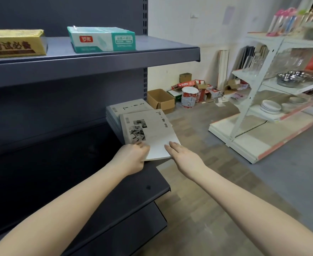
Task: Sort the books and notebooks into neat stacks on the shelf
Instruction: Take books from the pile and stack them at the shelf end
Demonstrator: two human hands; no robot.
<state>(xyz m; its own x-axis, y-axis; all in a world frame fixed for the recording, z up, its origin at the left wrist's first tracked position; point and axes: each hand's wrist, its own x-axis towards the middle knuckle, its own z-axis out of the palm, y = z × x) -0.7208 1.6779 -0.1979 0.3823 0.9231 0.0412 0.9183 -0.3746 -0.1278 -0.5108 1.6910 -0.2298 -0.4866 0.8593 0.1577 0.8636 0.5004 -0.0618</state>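
Observation:
A grey notebook (150,130) with black photo prints lies at the right end of the dark middle shelf (137,183), its near corner past the shelf's end. My left hand (133,156) grips its near left corner, fingers curled over the cover. My right hand (183,154) lies with straight fingers against its near right edge. Behind it sits a stack of several matching grey notebooks (128,109), partly covered by the front one.
On the upper shelf (96,61) sit a yellow box (13,43) and a teal-and-white paper pack (102,39). A white rack (274,89) with plates and bowls stands to the right, a person behind it. Cardboard boxes (161,100) and a bucket clutter the floor beyond.

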